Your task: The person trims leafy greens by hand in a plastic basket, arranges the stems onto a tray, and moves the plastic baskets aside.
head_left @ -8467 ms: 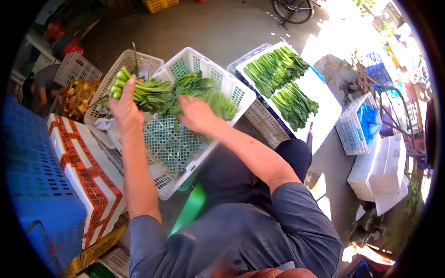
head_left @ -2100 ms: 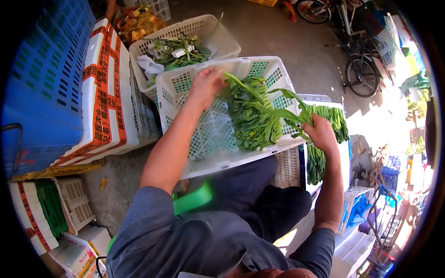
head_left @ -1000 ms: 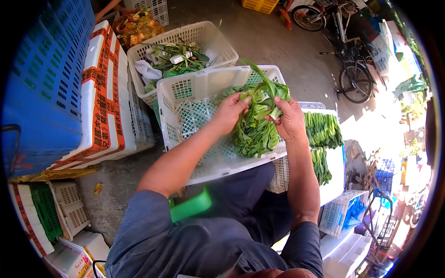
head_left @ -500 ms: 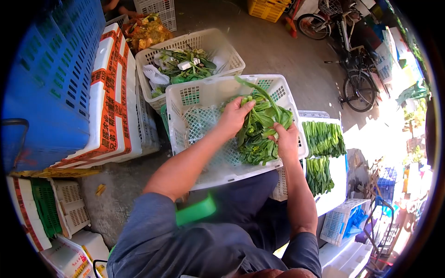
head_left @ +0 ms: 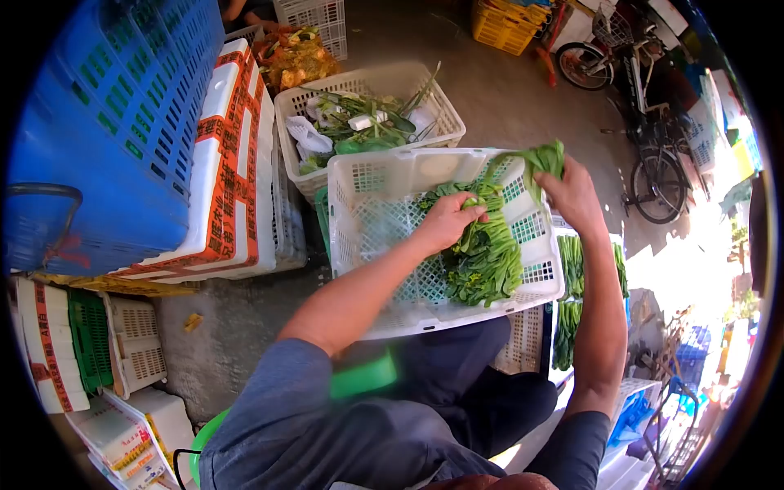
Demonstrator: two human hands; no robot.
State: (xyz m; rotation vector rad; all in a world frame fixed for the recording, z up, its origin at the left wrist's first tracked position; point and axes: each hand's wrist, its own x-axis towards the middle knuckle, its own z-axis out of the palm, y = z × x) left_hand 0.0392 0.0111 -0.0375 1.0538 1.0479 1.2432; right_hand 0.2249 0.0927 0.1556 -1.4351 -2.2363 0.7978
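Pinching green stems between thumb and fingers, the left hand [head_left: 454, 222] works above the heap of leafy greens [head_left: 490, 273] lying in the right half of a white slotted crate [head_left: 425, 323]. The right hand [head_left: 573, 194] curls its fingers around a leafy stalk [head_left: 545, 161] at the crate's far right corner; whether that stalk reaches the left hand I cannot tell. To the left, a white box [head_left: 265, 155] wears red-orange tape [head_left: 216, 200] printed with Chinese characters, too slanted to read surely. Grey floor [head_left: 220, 343] runs back towards a bicycle [head_left: 658, 175] and a yellow crate [head_left: 498, 28].
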